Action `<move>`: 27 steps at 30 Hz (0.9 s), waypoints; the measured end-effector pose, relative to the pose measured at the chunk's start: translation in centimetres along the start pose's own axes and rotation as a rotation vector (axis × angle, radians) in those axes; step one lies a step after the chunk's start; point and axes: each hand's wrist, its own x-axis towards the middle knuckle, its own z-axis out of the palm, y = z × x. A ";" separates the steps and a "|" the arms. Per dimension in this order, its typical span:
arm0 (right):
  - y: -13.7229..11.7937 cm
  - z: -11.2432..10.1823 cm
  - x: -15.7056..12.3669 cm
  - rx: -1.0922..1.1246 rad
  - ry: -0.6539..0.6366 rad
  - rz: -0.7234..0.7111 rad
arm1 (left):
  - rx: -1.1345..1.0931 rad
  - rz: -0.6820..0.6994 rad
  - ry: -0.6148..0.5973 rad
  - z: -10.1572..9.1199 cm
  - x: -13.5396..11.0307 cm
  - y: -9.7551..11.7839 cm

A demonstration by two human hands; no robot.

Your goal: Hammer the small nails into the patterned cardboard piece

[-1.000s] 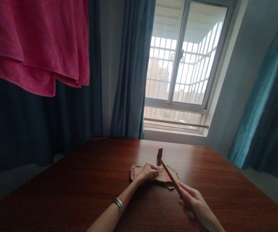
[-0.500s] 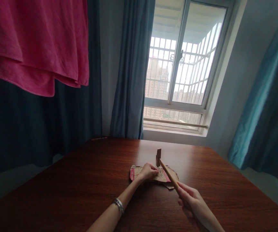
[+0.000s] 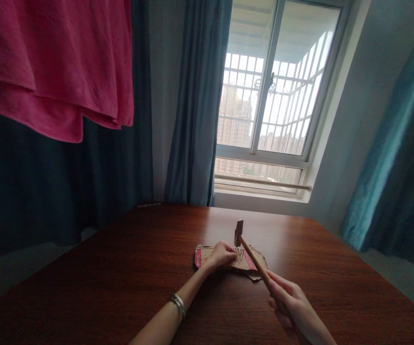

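Observation:
A torn piece of cardboard point(image 3: 203, 257) with pink printed bands lies flat on the wooden table. Rows of small holes cover it, and several thin nails point(image 3: 240, 252) stand up from its middle. My left hand point(image 3: 223, 254) rests over the cardboard beside those nails, fingers pinched together; whatever is between the fingertips is too small to make out. Wrapped round the wooden handle of a hammer point(image 3: 253, 256) are the fingers of my right hand point(image 3: 288, 297). The hammer's head is just above the nails; whether it touches one I cannot tell.
The dark wooden table point(image 3: 120, 287) spreads out on all sides of the cardboard. Behind it are a window point(image 3: 264, 96) with a rail and blue curtains point(image 3: 196, 110). A pink cloth point(image 3: 56, 72) hangs at the upper left.
The hammer and my right hand have shifted very slightly to the right. My left hand stays in place on the cardboard.

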 end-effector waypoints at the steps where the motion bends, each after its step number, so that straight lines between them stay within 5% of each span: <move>1: 0.2 0.0 0.0 0.001 0.019 0.013 | 0.007 -0.002 0.003 0.1 0.0 -0.1; 27: 0.1 -1.2 -1.2 -0.025 0.026 0.008 | 0.064 0.061 0.048 0.4 -0.4 0.5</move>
